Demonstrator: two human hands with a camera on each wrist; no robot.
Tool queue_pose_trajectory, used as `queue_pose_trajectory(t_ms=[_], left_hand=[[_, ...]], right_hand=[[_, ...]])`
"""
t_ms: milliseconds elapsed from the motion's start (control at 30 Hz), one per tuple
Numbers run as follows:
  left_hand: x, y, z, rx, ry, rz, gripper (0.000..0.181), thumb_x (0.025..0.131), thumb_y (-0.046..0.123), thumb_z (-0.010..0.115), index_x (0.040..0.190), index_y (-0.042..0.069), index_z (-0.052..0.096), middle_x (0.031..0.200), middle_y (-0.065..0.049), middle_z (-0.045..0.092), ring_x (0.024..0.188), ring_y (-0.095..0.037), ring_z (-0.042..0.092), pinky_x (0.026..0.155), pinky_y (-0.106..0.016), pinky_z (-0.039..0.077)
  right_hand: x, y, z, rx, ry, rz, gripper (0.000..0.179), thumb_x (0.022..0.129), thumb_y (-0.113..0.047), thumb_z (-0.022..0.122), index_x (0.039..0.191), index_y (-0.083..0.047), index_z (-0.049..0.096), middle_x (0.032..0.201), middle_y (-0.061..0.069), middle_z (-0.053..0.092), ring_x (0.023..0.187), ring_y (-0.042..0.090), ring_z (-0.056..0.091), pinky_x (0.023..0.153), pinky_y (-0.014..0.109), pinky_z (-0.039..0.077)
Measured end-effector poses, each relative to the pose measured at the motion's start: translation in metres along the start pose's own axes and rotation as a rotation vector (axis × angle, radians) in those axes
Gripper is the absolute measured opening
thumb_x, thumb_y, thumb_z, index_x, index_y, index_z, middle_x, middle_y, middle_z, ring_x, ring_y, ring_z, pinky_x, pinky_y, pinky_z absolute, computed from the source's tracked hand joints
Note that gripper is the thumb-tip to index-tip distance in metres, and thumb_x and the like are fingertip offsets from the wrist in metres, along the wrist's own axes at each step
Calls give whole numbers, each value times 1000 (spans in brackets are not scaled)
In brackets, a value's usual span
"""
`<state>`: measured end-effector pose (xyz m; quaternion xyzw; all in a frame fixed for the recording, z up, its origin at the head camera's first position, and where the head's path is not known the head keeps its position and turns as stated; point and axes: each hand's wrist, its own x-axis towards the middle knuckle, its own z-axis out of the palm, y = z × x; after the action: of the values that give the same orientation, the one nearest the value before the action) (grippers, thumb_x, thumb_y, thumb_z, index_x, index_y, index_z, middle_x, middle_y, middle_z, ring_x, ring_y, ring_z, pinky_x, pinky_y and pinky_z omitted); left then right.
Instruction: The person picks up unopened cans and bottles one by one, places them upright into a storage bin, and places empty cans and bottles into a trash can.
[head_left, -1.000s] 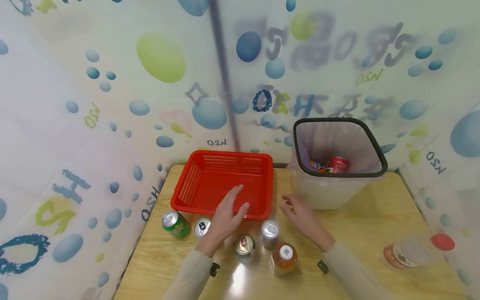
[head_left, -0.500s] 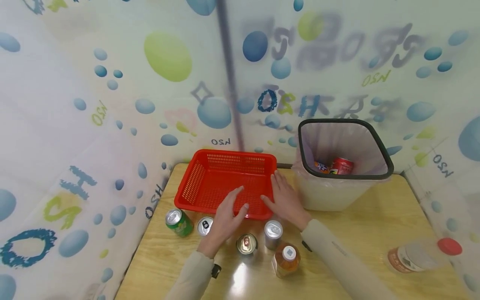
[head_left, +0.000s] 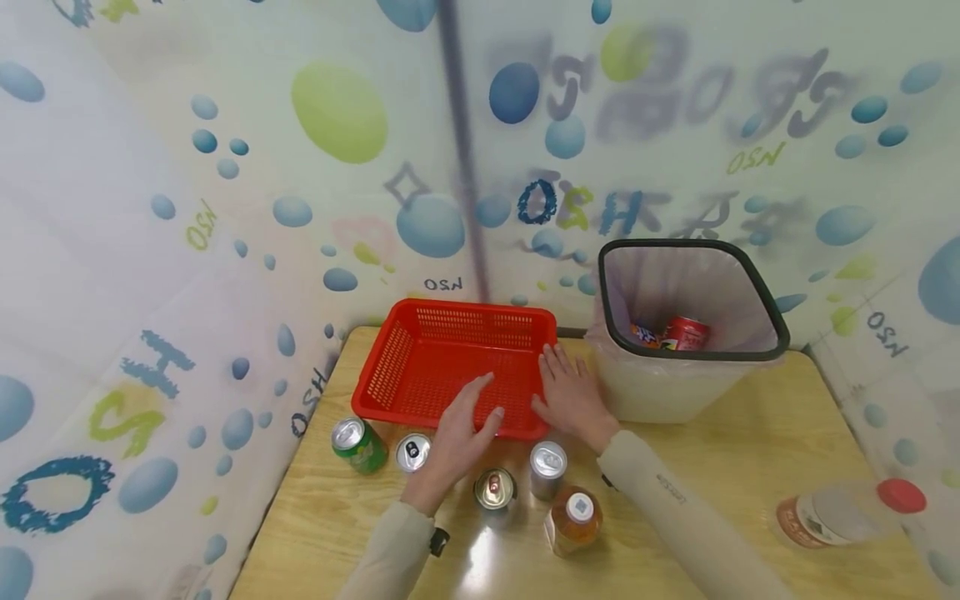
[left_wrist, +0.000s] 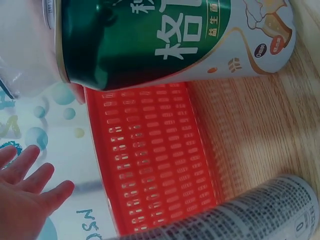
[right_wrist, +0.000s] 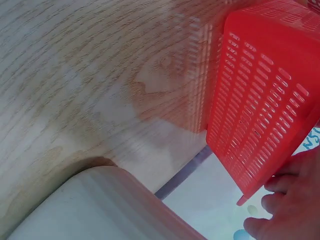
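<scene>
A red plastic basket (head_left: 450,358) stands at the back of the wooden table. Over its front edge hovers my left hand (head_left: 459,433), fingers spread and holding nothing. At the basket's right rim lies my right hand (head_left: 573,398), its fingers fairly straight; contact with the rim is hard to confirm. Before the basket stand a green can (head_left: 362,447), a can with a white top (head_left: 413,452), a gold-topped can (head_left: 495,490), a silver can (head_left: 548,469) and an amber drink bottle (head_left: 573,521). The left wrist view has a green-and-white can (left_wrist: 175,45) close up.
Right of the basket is a lined white bin (head_left: 660,387) with a black rim; a red can (head_left: 686,333) and an orange-blue package (head_left: 645,335) lie inside. A clear bottle with a red cap (head_left: 847,512) is at the far right. Patterned curtains surround the table.
My right hand has moved left and forward, from in front of the bin to the basket's right rim. The left hand stays nearly in place. The head view has shifted slightly.
</scene>
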<state>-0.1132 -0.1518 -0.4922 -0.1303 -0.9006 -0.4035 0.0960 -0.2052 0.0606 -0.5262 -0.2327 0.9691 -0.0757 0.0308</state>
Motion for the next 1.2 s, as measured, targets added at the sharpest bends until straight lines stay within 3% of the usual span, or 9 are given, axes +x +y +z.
queue_pose_trajectory(t_ms=[233, 400, 533, 700, 833, 1000, 1100, 1200], left_hand=[[-2, -1, -4, 3, -15, -32, 56, 103, 29, 61, 154, 11, 46, 155, -15, 49, 144, -34, 45, 117, -53, 37], [-4, -4, -3, -12, -11, -2, 55, 103, 30, 60, 153, 11, 48, 154, -16, 50, 143, -34, 46, 116, -53, 38], [-6, -3, -5, -40, -12, 32, 55, 104, 30, 59, 154, 10, 47, 154, -14, 50, 143, -33, 46, 116, -54, 38], [-5, -1, -19, -49, 26, 87, 54, 104, 28, 59, 154, 11, 48, 155, -12, 50, 145, -31, 45, 116, -56, 37], [-7, -9, -44, -19, 123, 157, 52, 102, 21, 61, 151, 8, 50, 152, -14, 53, 142, -32, 48, 115, -54, 40], [-18, -31, -80, 36, 346, 200, 44, 99, 9, 61, 143, 4, 58, 142, -15, 61, 132, -34, 56, 115, -30, 40], [-28, -50, -95, 55, 504, 178, 41, 96, 1, 60, 137, 1, 62, 136, -18, 64, 127, -34, 59, 112, -19, 37], [-38, -70, -104, 33, 618, 94, 41, 94, -3, 60, 135, -1, 63, 138, -19, 63, 129, -30, 56, 111, -18, 38]], right_hand=[[-4, 10, -2, -31, 19, -18, 73, 100, -36, 57, 155, 6, 38, 165, 23, 29, 154, 42, 22, 123, 62, 21], [-9, 15, -1, 64, 80, -40, 69, 100, -30, 60, 152, 11, 40, 163, 28, 31, 152, 46, 26, 122, 60, 24], [-12, 13, 3, 141, 129, -55, 70, 102, -33, 60, 151, 13, 39, 162, 30, 31, 151, 47, 28, 121, 58, 26], [-17, 10, 5, 204, 149, -37, 72, 104, -35, 59, 153, 13, 37, 163, 29, 29, 152, 46, 26, 122, 56, 25], [-17, 7, 6, 235, 132, -14, 73, 105, -39, 56, 155, 10, 35, 166, 25, 25, 154, 42, 22, 124, 54, 21], [-15, 5, 6, 256, 116, -11, 74, 106, -43, 53, 157, 7, 33, 168, 23, 22, 156, 39, 18, 124, 52, 19], [-14, 5, 7, 275, 137, 7, 76, 105, -41, 54, 157, 9, 31, 167, 25, 21, 155, 41, 19, 124, 53, 20], [-13, 5, 10, 302, 180, 47, 77, 104, -37, 57, 157, 12, 28, 167, 28, 19, 154, 44, 19, 124, 53, 21]])
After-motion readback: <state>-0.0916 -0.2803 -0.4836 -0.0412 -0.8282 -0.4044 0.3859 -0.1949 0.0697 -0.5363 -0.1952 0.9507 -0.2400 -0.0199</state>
